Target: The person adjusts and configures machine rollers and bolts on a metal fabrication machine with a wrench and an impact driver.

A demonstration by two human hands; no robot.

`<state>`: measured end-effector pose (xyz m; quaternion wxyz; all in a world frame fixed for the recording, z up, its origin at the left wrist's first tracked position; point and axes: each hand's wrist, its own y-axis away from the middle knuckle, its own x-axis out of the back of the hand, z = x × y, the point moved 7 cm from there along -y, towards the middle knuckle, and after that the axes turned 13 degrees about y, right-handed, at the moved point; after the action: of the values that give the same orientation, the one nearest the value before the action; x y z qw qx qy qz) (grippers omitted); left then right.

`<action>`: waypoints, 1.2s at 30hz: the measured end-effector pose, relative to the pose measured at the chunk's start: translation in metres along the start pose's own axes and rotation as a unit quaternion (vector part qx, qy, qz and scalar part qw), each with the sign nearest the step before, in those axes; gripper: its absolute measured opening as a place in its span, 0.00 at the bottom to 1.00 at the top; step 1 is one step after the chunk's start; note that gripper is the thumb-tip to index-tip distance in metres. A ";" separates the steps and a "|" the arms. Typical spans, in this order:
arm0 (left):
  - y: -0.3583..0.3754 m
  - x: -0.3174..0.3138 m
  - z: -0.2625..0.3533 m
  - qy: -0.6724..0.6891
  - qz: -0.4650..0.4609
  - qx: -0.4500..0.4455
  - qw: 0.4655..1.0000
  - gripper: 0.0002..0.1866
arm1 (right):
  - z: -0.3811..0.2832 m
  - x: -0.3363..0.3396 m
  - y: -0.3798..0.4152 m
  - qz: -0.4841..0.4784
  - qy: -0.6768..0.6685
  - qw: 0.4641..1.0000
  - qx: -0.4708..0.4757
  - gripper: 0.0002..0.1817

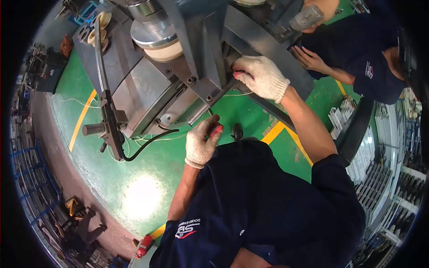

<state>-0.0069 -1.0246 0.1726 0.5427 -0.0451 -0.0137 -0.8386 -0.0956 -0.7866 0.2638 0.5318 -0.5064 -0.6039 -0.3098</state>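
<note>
A white knitted glove with red fingertips covers my left hand, which is held in front of the grey machine. Its fingers are curled together, close below the end of a thin dark rod at the machine's lower edge; I cannot tell what they hold. My right hand, in the same kind of glove, is closed at the dark metal bracket on the machine's front. What lies inside its fingers is hidden. Above, a round silver spindle with a cream-coloured disc stands on the machine.
A jointed arm with a black hose sticks out at the left. At the right, a co-worker in a dark shirt leans by the machine, one hand at its side. Long profiles are stacked behind. Yellow lines cross the green floor.
</note>
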 end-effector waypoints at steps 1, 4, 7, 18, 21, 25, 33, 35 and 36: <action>0.002 0.003 -0.004 -0.003 0.005 0.003 1.000 0.22 | 0.000 -0.001 -0.002 -0.030 0.032 0.999 -0.019 0.15; 0.006 0.010 -0.010 -0.005 0.016 -0.007 1.000 0.22 | -0.007 0.007 -0.003 -0.087 0.086 0.990 -0.065 0.17; 0.006 0.017 -0.010 -0.009 0.017 -0.007 1.000 0.22 | -0.007 0.014 -0.004 -0.068 0.044 0.995 -0.060 0.21; 0.003 0.035 -0.024 0.016 -0.030 -0.027 0.999 0.22 | -0.018 0.003 -0.009 -0.062 0.160 0.984 0.047 0.19; 0.000 0.041 -0.028 0.016 -0.040 -0.036 0.998 0.21 | -0.018 -0.014 -0.009 -0.088 0.232 0.968 0.043 0.18; 0.001 0.048 -0.027 0.014 -0.072 -0.053 0.996 0.21 | -0.021 -0.014 -0.013 -0.129 0.269 0.954 0.024 0.17; 0.004 0.074 -0.029 0.031 -0.133 -0.023 0.990 0.22 | -0.017 -0.030 -0.026 -0.289 0.386 0.873 -0.071 0.16; 0.006 0.081 -0.027 0.028 -0.145 -0.034 0.989 0.21 | -0.026 -0.017 -0.023 -0.187 0.307 0.933 -0.015 0.15; 0.008 0.084 -0.030 0.036 -0.143 -0.028 0.989 0.21 | -0.029 -0.009 -0.020 -0.136 0.264 0.955 0.014 0.15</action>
<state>-0.0358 -1.1064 0.1503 0.4157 -0.0275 0.0228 -0.9088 -0.1059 -0.8221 0.2656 0.6322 -0.3126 -0.5090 -0.4935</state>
